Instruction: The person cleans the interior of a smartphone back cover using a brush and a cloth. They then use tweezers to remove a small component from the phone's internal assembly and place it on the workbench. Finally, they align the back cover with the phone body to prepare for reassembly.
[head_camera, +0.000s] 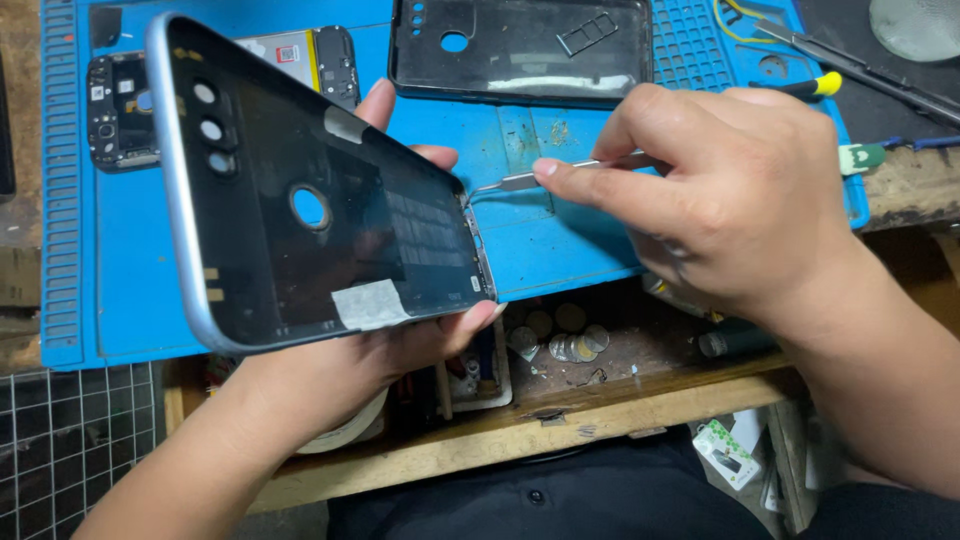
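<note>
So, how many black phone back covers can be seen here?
2. One black plastic back cover with a silver rim is held in the left hand; the other black back cover lies on the blue work mat at the top. More may be hidden.

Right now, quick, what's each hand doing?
Left hand: closed on the black phone back cover with silver rim.
Right hand: closed on thin metal tweezers, tip at the cover's edge.

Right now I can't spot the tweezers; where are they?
In the right hand, tweezers tip at the phone back cover's right edge, over the blue mat.
</note>
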